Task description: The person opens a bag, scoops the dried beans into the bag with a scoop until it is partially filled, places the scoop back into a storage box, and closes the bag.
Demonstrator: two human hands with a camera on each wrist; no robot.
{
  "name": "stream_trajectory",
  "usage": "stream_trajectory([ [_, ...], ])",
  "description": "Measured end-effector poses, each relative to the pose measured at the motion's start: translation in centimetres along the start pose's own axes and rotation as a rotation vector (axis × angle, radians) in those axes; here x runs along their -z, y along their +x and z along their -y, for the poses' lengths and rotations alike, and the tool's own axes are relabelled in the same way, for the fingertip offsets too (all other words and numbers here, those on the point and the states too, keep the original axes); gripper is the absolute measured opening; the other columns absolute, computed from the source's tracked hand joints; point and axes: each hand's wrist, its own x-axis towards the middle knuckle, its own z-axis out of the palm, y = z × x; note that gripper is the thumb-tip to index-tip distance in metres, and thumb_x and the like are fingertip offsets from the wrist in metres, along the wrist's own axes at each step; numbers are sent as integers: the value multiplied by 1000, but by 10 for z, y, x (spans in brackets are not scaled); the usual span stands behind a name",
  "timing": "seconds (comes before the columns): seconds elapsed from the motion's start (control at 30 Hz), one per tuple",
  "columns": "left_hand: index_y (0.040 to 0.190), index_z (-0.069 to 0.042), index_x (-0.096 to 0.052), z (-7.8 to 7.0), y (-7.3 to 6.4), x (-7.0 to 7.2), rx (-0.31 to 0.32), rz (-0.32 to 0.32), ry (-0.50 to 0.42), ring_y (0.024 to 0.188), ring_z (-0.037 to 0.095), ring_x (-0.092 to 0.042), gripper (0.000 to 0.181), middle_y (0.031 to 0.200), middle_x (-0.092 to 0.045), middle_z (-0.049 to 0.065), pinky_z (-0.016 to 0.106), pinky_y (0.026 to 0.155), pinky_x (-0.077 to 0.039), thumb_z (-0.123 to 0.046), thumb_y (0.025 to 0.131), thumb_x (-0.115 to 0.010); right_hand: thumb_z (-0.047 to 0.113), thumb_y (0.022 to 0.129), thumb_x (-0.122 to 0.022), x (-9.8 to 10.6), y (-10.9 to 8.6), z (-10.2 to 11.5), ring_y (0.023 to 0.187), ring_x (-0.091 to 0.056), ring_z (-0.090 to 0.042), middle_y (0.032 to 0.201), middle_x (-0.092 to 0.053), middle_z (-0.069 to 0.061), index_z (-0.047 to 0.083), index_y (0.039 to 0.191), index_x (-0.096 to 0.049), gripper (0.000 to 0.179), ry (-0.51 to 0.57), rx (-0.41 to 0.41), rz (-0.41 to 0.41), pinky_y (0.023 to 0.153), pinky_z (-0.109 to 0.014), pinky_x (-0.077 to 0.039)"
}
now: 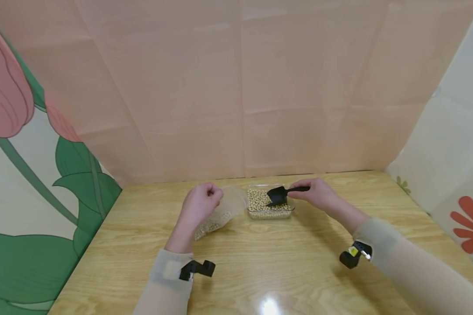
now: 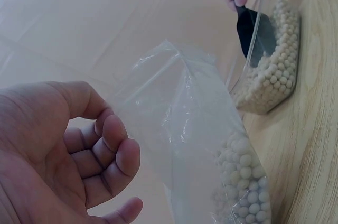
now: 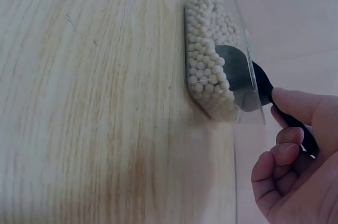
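left hand (image 1: 197,205) tight on clear bag (image 2: 193,123), right hand (image 1: 316,192) around scoop (image 1: 277,195) among beads (image 1: 257,199)

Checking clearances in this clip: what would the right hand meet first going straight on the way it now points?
The right hand would likely drive its black scoop further into the pale beads first; the fingers themselves might then meet the rim of the clear container, though depth is unclear.

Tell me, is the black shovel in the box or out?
The blade is in: it shows inside the clear box, against pale balls. The handle sticks out, in the right hand.
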Motion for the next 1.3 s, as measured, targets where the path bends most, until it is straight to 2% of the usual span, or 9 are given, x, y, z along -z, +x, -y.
stream_trajectory([
  [0.17,91,-13,-73,-1,0,0,-6,-2,8,63,20,-52,20,78,-68,3,36,60,-43,-19,103,-59,41,98,-84,-5,1,-2,116,-67,-34,142,-71,-20,9,136,-78,50,32,-26,-1,91,-43,-53],
  [0.23,91,-13,-73,0,0,0,-8,-3,11,63,20,-52,20,78,-68,2,36,60,-43,-19,103,-59,41,99,-84,-7,1,-3,116,-67,-32,141,-71,-19,10,135,-78,48,35,-30,-5,91,-42,-53],
  [0.4,90,-13,-73,0,0,1,-8,-4,13,62,19,-52,20,77,-68,2,35,60,-43,-18,103,-59,38,100,-83,-11,0,-2,125,-67,-36,142,-71,-19,10,136,-78,46,-2,21,-28,99,-48,-52],
  [0.57,89,-12,-72,1,0,1,-9,-6,11,62,19,-51,20,77,-68,2,35,59,-42,-18,103,-59,35,100,-83,-15,0,0,118,-68,-32,140,-73,-18,11,132,-81,40,-19,71,-41,90,-40,-53],
  [0.67,89,-12,-72,1,0,0,-8,-6,10,62,19,-51,20,77,-68,2,35,59,-42,-18,103,-59,36,101,-83,-18,0,0,119,-68,-32,141,-72,-19,11,132,-81,40,-9,59,-31,90,-40,-52],
  [0.87,89,-12,-73,2,-1,1,-4,-7,16,63,19,-53,20,77,-69,2,35,61,-44,-18,102,-59,40,100,-83,-24,0,-3,139,-60,-42,147,-68,-21,10,135,-79,46,36,-1,-22,110,-56,-49],
  [0.97,89,-12,-73,2,-1,1,-5,-8,19,64,20,-54,20,78,-69,1,35,61,-44,-18,102,-59,40,100,-83,-27,0,-2,141,-57,-44,148,-67,-22,9,135,-79,47,55,-17,-27,113,-59,-47],
  [1.17,89,-12,-72,1,-1,1,-1,-11,20,64,20,-53,19,78,-68,2,36,62,-44,-17,102,-59,40,99,-84,-35,-1,5,136,-61,-41,147,-67,-23,9,130,-82,44,45,-24,-61,111,-56,-49],
  [1.3,89,-13,-72,1,-2,1,-1,-9,19,64,20,-53,19,77,-68,2,35,61,-44,-17,102,-59,39,99,-84,-39,-3,6,125,-64,-35,148,-66,-23,9,132,-81,45,73,-47,-61,104,-51,-50],
])
